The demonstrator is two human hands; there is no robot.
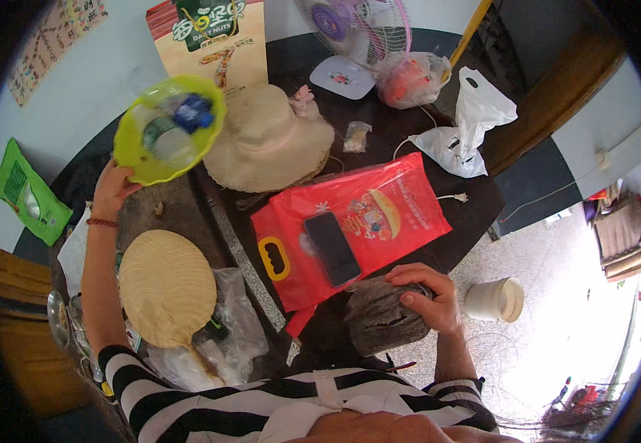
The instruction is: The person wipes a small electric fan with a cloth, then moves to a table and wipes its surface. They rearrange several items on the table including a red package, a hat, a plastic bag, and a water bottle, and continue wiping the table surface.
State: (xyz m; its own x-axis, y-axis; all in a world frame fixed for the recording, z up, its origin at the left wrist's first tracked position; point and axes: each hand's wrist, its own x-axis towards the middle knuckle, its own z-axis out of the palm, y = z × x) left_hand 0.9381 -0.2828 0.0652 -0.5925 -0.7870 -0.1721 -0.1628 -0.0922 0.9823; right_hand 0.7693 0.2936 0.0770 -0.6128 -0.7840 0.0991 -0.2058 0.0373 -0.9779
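My left hand [114,187] grips the near rim of a yellow-green plastic bowl [129,145], which is tilted. Inside the bowl are a blue item and some clear and greenish plastic things, too blurred to name. Beside the bowl sits a cream sun hat [262,141] with a pink flower. My right hand [431,293] is closed on a folded grey cloth [384,321] at the table's near edge. Just beyond the cloth, a black smartphone [331,249] lies on a red plastic bag [403,221] with a yellow handle.
A woven fan [168,288] lies on clear plastic film [232,321] near my left arm. A paper gift bag [243,66], an electric fan [362,33], a filled plastic bag [413,80] and a white bag [478,105] line the back. A white bucket [484,300] stands on the floor.
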